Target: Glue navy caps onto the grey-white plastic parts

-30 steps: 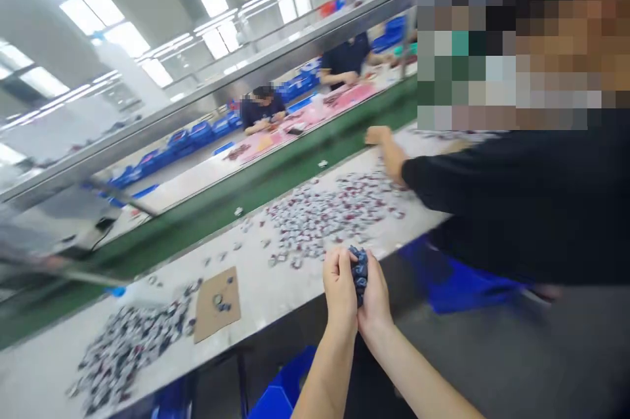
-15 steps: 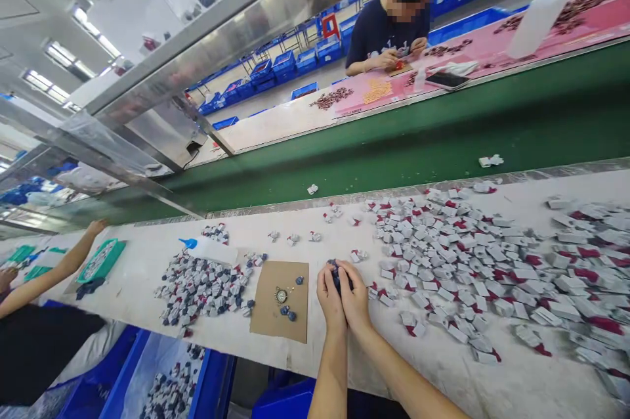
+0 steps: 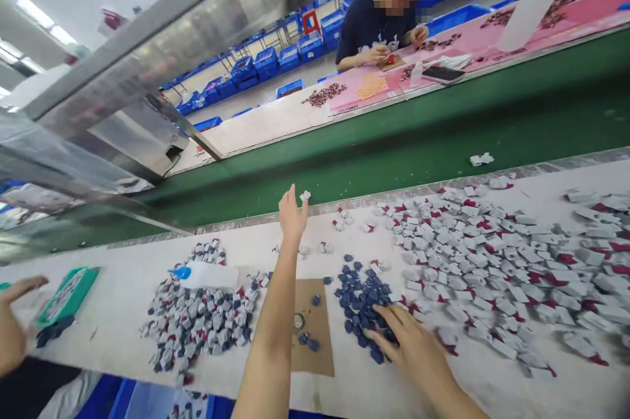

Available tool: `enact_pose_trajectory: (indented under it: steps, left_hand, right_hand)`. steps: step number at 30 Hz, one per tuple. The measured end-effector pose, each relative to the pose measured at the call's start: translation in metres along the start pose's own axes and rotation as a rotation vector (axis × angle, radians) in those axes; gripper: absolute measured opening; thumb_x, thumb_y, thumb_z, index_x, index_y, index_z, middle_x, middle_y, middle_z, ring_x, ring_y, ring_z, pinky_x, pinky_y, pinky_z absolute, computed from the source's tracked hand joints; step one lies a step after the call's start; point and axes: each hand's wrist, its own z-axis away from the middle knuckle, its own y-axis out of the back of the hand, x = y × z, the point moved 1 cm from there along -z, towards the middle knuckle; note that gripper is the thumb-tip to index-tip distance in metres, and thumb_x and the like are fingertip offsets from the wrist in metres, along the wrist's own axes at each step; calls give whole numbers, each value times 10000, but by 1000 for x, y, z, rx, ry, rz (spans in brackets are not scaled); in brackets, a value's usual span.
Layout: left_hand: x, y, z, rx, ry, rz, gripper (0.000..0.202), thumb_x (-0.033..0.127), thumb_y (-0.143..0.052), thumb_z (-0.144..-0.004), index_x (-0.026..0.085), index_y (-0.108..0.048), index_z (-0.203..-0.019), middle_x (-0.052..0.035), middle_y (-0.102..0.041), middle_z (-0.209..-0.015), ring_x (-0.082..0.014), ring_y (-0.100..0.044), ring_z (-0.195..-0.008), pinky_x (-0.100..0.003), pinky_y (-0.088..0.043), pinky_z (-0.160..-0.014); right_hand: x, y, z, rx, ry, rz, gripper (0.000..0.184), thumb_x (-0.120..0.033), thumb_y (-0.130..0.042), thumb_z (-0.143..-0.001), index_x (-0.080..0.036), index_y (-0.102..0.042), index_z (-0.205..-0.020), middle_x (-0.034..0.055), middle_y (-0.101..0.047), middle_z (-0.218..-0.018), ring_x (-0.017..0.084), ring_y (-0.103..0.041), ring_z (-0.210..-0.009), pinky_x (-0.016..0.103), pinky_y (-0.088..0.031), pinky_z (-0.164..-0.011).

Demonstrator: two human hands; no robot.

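Right hand: fingers spread and unclenched, palm down, fingertips touching the near right edge of the blue pieces; grasping nothing.
Left hand: stretched far forward toward 12 o'clock, fingers loosely extended, holding nothing; a single small white piece just beside the fingertips at 1 o'clock, contact impossible to tell.
Blue pieces: loose cluster of small dark-blue parts lying on the white worktable, between the two forearms, at 10 o'clock from the right hand.
Cardboard sheet: brown, flat on the worktable, just beside the blue pieces at 8 o'clock; bearing a small metal ring and a few stray blue parts.
White-and-red pieces: broad scatter at 3 o'clock of the blue pieces, reaching the right frame edge.
Mixed heap: white, red and blue parts at 9 o'clock of the cardboard sheet, with a squeeze bottle lying on its side at the far edge.
Green belt: running across at 12 o'clock, beyond the worktable.
Co-worker's hand: at far 9 o'clock, near a teal tray.
Seated person: across the belt at a pink table.
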Motion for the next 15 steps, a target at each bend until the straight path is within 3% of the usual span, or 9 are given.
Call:
enact_pose_trajectory:
  steps: [3,7,11,15]
  left_hand:
    - [-18,-32,-64,-216,-60,-56,359,312,-557,-825,188,-528,-1161,-102,-473,-1289,-263,-467,-1148,-505,-395,-931]
    - [-46,-57,-76,-376,-75,-34,261,290,-528,-847,181,-569,-1081,-90,-536,-1201,-220,-526,-1058,-454,-438,-890]
    - [-63,-49,-67,-321,-24,113,241,285,-534,-844,167,-577,-1049,-84,-561,-1151,-209,-546,-1019,-439,-453,-865]
    - [-58,-26,-58,-163,36,383,207,276,-553,-828,128,-585,-969,-74,-605,-1009,-177,-575,-921,-349,-484,-779]
  right_hand:
    - [-14,-23,2,-73,51,288,320,-379,-382,-896,-212,-583,-1080,70,-625,-870,205,-622,-738,278,-488,-482]
    - [-28,-32,-1,-141,-3,386,264,-236,-351,-897,-194,-586,-1008,68,-613,-853,195,-623,-735,284,-492,-517]
    - [-21,-24,-1,-204,-13,349,208,-244,-368,-892,-207,-573,-876,41,-592,-761,175,-597,-622,284,-444,-492]
    - [-4,-29,3,-171,149,281,239,-281,-356,-904,-219,-580,-850,47,-616,-774,173,-600,-663,278,-424,-539]
